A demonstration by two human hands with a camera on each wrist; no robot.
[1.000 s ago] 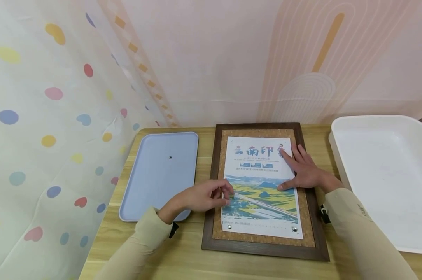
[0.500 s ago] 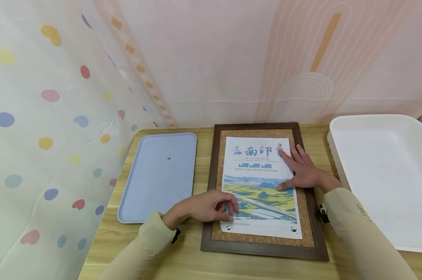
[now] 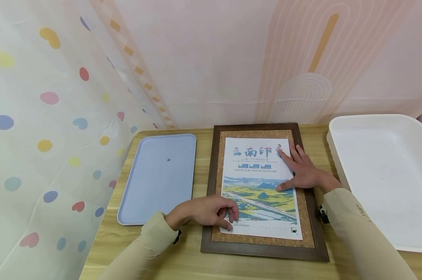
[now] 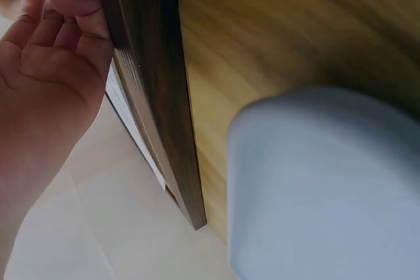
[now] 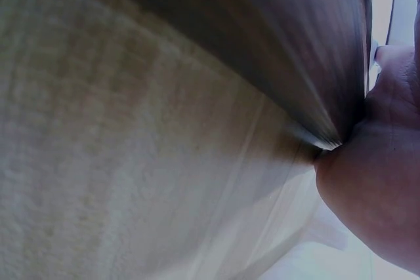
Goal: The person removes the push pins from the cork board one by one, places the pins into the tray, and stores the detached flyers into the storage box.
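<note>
A wooden table point(image 3: 193, 268) stands against a pastel wall, with a large white tray point(image 3: 389, 175) at the right, a pale blue tray point(image 3: 154, 186) at the left, and a dark-framed cork board point(image 3: 310, 217) lying flat between them. A printed poster point(image 3: 258, 171) lies on the cork, and a silver pin point(image 3: 294, 230) shows at its near right corner. The right hand point(image 3: 303, 171) lies flat with fingers spread on the poster's right side, apparently to keep the sheet from sliding. The left hand point(image 3: 211, 212) has its fingers curled at the poster's near left corner, seemingly pinching a pin there, though the pin itself is hidden. One small pin point(image 3: 168, 159) rests on the blue tray. The head view shows the whole layout; the left wrist view shows only curled fingers point(image 4: 62, 4) against the frame edge, and the right wrist view is blurred.
</note>
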